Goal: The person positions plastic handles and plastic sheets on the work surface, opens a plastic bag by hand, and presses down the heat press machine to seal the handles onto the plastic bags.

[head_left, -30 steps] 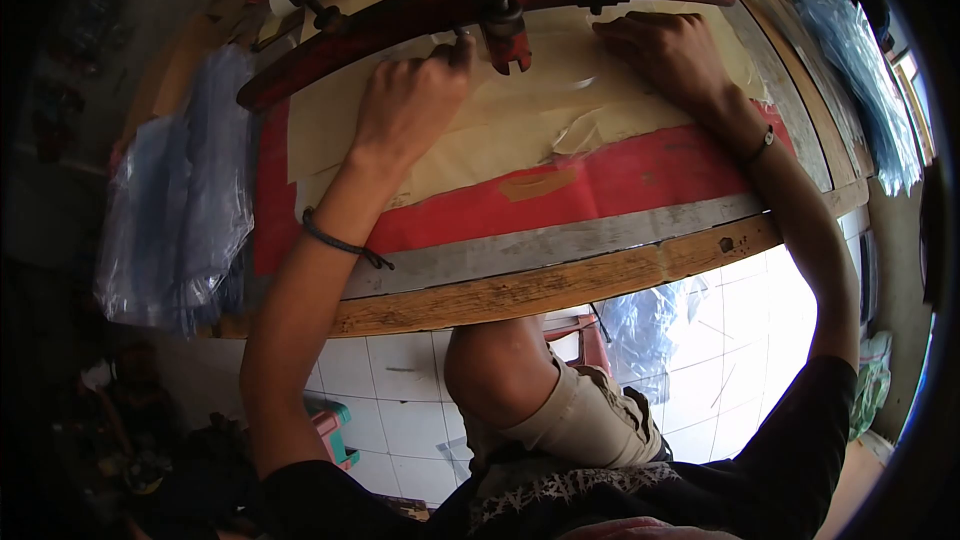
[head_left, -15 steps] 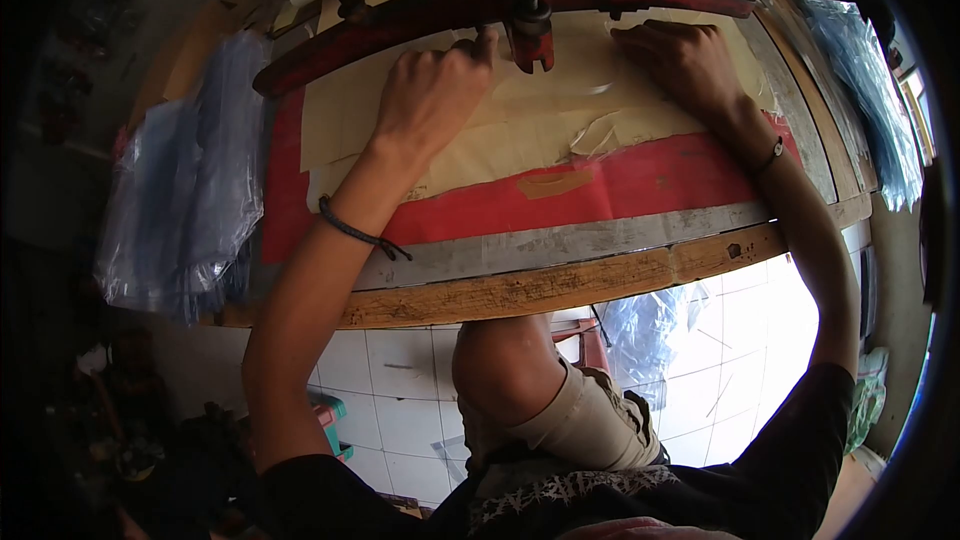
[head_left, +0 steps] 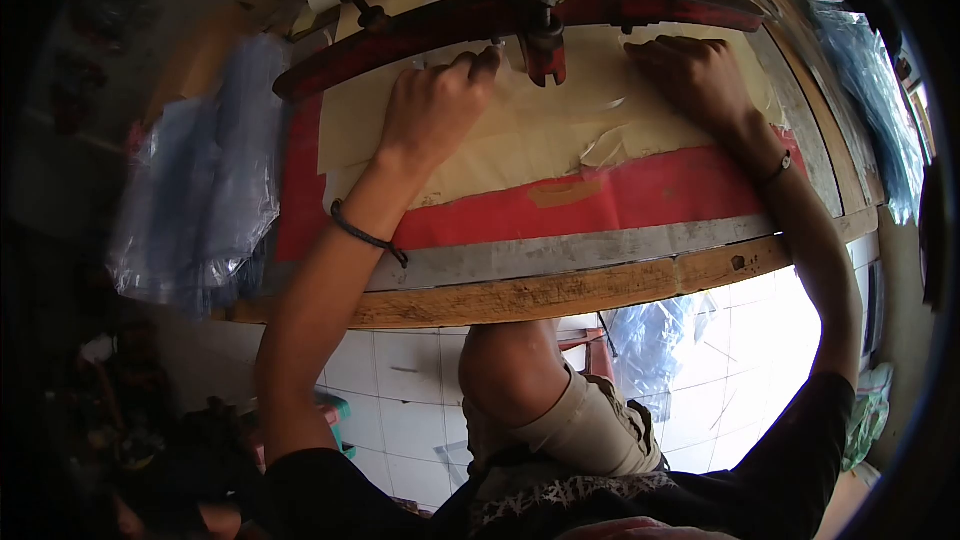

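My left hand (head_left: pixel 438 110) is closed, thumb and fingers pressed together, over the yellowish sheet (head_left: pixel 560 115) just left of the forked metal piece (head_left: pixel 545 63). A small pale edge shows at its fingertips, too faint to name. To the right, my right hand (head_left: pixel 692 78) pinches near another pale edge just below the curved red metal bar (head_left: pixel 430 35). What lies in either pinch cannot be made out. The yellowish sheet has a torn, lifted flap and lies over a red sheet (head_left: pixel 480 217). The bar spans above both hands, attached to a dark metal frame.
Clear plastic sheets (head_left: pixel 190 190) hang over the table's left side; more plastic (head_left: pixel 870 100) lies at the right. A worn wooden edge (head_left: pixel 520 300) runs along the front. Below, crumpled clear plastic (head_left: pixel 650 340) lies on the white tiled floor (head_left: pixel 410 370) beside my bent knee (head_left: pixel 510 370).
The whole view has shifted slightly, so the table and bar appear a little lower and farther right. My left fingers are more curled and slightly farther from the forked piece. My right hand keeps its pinch.
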Demonstrator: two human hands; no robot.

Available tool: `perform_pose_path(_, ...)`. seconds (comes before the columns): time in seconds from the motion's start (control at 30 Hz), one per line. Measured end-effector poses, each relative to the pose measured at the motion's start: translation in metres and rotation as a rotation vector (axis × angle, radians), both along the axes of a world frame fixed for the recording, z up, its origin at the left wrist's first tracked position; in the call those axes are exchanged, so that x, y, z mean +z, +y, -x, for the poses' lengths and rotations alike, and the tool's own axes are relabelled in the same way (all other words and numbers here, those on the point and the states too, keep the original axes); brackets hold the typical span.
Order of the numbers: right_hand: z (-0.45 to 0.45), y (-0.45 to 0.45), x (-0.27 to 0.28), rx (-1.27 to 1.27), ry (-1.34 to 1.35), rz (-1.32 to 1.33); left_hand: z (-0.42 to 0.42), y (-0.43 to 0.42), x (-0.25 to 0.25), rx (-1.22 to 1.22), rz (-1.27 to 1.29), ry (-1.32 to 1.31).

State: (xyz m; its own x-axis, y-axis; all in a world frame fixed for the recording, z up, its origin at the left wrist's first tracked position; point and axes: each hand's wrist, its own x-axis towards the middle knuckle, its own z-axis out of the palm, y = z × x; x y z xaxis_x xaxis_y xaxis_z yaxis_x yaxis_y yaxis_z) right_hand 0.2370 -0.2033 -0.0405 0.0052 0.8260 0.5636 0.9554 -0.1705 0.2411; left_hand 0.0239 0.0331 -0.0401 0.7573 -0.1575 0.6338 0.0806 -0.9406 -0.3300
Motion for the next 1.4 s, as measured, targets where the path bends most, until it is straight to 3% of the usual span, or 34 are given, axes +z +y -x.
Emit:
perform_pose_path(0.3, 0.003, 0.001, 0.001, -0.009, 0.02, 0.01, -0.005, -0.003, 0.004, 0.085, -0.15, 0.02)
perform_pose_path(0.7, 0.012, 0.001, 0.008, -0.02, 0.053, 0.02, -0.006, -0.004, 0.006, 0.077, -0.139, 0.194)
perform_pose_path(1.4, 0.005, -0.009, 0.009, 0.056, 0.163, -0.039, 0.006, 0.004, 0.012, 0.034, 0.11, 0.143)
